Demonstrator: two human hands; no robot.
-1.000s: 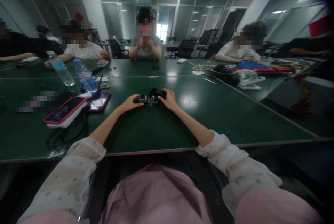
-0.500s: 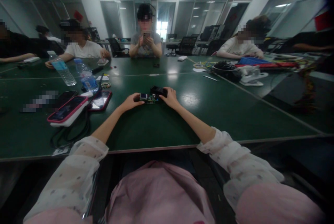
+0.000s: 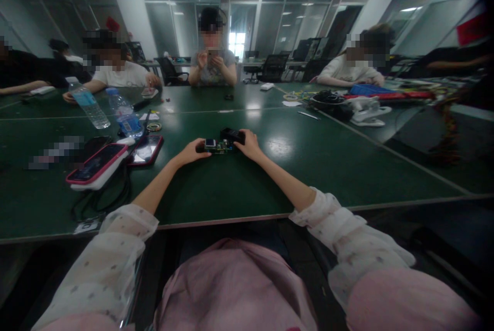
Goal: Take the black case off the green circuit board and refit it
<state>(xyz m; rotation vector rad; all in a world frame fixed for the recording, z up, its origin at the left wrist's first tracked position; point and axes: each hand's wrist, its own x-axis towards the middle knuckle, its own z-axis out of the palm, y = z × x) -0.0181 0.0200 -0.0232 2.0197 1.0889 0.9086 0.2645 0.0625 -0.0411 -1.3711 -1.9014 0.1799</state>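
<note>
Got a green circuit board (image 3: 224,147) pinched in my left grip (image 3: 192,152). Right grip (image 3: 250,144) has a black case (image 3: 229,135), just beside it.

At the centre of the frame, the circuit board (image 3: 223,149) bears a small display (image 3: 210,142) with a smooth, glassy face; the black casing (image 3: 230,135) looks like plastic. The green tabletop (image 3: 216,187) is smooth and glossy, streaked with reflections. Left of centre, the smartphone (image 3: 145,150) has a shiny screen. At lower left, the dotted sleeve (image 3: 92,259) is sheer cloth; lower middle, the pink garment (image 3: 231,284) is matt, creased fabric.
</note>
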